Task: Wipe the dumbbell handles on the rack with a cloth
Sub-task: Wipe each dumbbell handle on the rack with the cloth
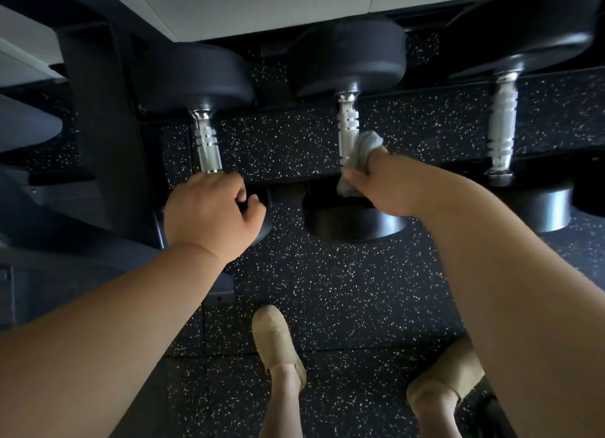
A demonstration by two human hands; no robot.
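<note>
Gripping cloth (368, 146) on middle handle (347, 126): right hand (383, 188); left hand (209, 214), left dumbbell (206, 146).

Cloth (366, 146) against middle handle (347, 123), right of left dumbbell (206, 146).

One view only: wide-angle, head-worn, aimed forward and steeply down. Sat close above the rack (101, 126); dumbbell handles (348, 126) ran across the upper frame; speckled floor (327, 290) and wearer's shoes (273, 336) filled the bottom.
</note>
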